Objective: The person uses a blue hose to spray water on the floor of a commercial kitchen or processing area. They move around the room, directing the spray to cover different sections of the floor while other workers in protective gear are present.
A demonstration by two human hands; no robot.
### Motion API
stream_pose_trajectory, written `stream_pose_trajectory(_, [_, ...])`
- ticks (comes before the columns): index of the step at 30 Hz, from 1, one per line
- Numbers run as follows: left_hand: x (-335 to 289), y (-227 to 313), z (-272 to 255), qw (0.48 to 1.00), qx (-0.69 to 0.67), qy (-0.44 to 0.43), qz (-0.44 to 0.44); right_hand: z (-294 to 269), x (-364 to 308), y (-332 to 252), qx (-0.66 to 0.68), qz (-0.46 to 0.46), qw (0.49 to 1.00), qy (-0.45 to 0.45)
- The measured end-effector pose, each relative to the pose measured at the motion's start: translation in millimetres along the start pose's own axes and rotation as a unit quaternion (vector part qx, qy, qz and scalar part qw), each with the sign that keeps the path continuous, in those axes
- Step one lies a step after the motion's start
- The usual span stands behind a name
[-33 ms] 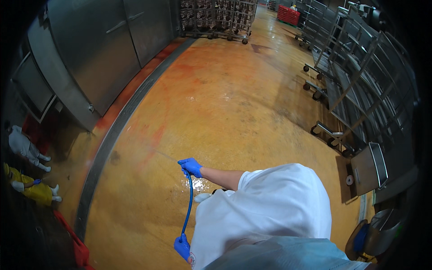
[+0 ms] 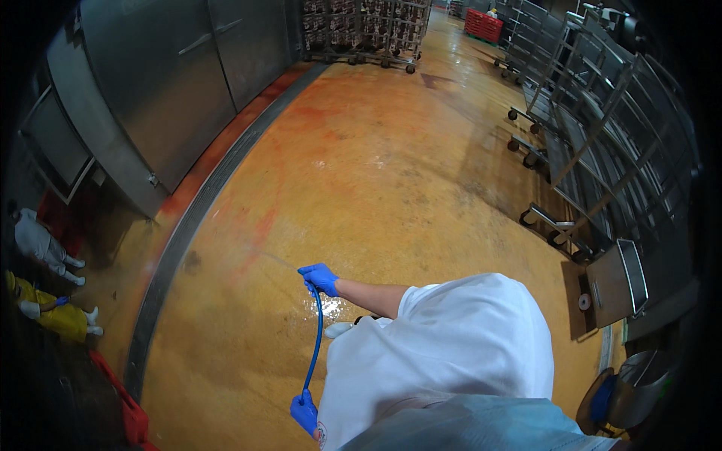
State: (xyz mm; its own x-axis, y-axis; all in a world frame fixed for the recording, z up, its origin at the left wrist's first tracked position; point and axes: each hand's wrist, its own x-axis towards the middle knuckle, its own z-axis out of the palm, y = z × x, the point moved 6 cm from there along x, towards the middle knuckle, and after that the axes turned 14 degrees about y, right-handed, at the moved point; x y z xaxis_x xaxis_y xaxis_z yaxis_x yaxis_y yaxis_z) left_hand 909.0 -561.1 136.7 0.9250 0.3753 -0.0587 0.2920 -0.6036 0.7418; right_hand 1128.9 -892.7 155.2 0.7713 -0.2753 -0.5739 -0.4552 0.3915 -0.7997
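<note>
A thin blue hose (image 2: 315, 342) runs between my two hands, both in blue gloves. Near its front end my right hand (image 2: 321, 279) is closed around it, the arm reaching out from a white sleeve. A faint spray of water (image 2: 277, 260) leaves that end toward the left, over the yellow-orange floor (image 2: 361, 203). Lower down, close to my white smock (image 2: 444, 338), my left hand (image 2: 304, 413) grips the hose farther back. The rest of the hose behind it is hidden. Reddish stains mark the floor where the spray points.
A floor drain grate (image 2: 197, 210) curves along the left, before large metal doors (image 2: 162, 83). Wheeled metal racks (image 2: 594, 143) line the right; a loaded rack (image 2: 361, 34) stands far off. Two people (image 2: 41, 240) are at the left edge, near a red object (image 2: 131, 413).
</note>
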Motion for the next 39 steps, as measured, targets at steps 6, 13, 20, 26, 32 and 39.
stream_pose_trajectory(6, [12,-40,12,0.999,-0.028,-0.025,0.0,3,8,4,0.01,-0.008,1.0,-0.003])
stream_pose_trajectory(13, [19,-69,21,0.998,-0.047,-0.019,-0.024,8,-3,-5,-0.013,-0.012,1.0,0.008])
stream_pose_trajectory(20, [18,-60,17,0.998,-0.054,-0.026,-0.011,8,-1,-2,-0.014,-0.006,1.0,0.002])
stream_pose_trajectory(26, [21,-76,18,0.996,-0.063,-0.016,-0.059,15,2,2,-0.011,-0.007,1.0,-0.005])
stream_pose_trajectory(32, [17,-58,6,0.997,-0.041,-0.013,-0.065,20,7,8,-0.011,-0.003,1.0,-0.007])
stream_pose_trajectory(39, [11,-7,-11,0.997,-0.012,-0.02,-0.071,19,10,9,-0.031,-0.01,0.999,-0.002])
